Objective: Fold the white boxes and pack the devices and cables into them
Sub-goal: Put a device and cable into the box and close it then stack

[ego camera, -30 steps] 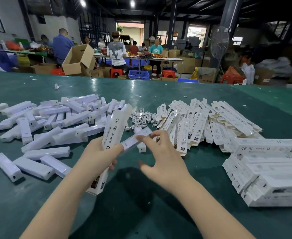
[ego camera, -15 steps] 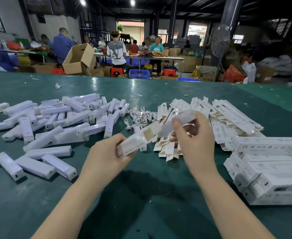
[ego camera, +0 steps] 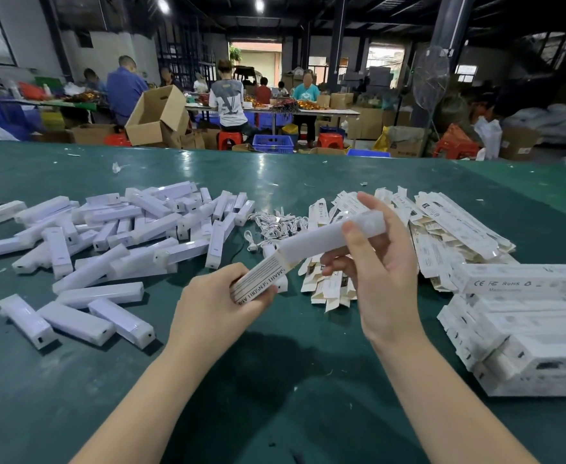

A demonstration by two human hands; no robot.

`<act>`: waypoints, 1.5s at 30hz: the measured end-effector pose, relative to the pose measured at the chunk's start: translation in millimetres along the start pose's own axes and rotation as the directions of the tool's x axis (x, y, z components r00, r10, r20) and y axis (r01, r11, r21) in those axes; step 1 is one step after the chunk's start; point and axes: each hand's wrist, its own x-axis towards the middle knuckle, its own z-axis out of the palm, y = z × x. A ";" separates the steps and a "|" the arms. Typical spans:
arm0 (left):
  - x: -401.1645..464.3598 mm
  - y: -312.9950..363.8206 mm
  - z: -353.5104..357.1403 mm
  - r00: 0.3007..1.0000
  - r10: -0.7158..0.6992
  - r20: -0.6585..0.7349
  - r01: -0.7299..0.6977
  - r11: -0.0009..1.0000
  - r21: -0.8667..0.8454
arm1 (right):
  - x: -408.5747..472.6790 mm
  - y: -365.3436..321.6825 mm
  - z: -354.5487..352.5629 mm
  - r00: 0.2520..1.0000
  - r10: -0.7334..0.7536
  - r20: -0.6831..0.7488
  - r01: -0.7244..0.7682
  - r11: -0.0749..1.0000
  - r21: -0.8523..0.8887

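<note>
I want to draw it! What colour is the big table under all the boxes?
The table is dark green, seen in the head view.

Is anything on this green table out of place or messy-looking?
Nothing looks damaged. The loose devices lie jumbled at all angles, and small white scraps dot the far table. The packed boxes on the right are stacked fairly neatly.

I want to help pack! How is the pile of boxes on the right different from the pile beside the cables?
The stacked boxes at the right are folded into long blocks, lying in neat layers. The flat boxes beside the cables are unfolded, thin and fanned out loosely. Both piles are white with printing.
</note>
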 end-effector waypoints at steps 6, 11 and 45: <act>-1.2 0.8 0.1 0.999 -0.051 0.017 0.052 0.997 -0.062 | 3.1 5.3 -1.9 0.998 0.050 -0.038 -0.050 0.999 -0.014; -0.8 2.1 -0.4 0.993 -0.120 0.014 0.121 0.992 -0.042 | 6.6 10.2 -5.1 0.994 0.102 -0.039 -0.104 0.993 -0.052; 8.5 4.1 -4.8 0.927 -0.326 -0.184 0.197 0.843 -0.501 | -3.6 54.0 -3.2 0.953 0.177 0.245 0.060 0.684 -0.727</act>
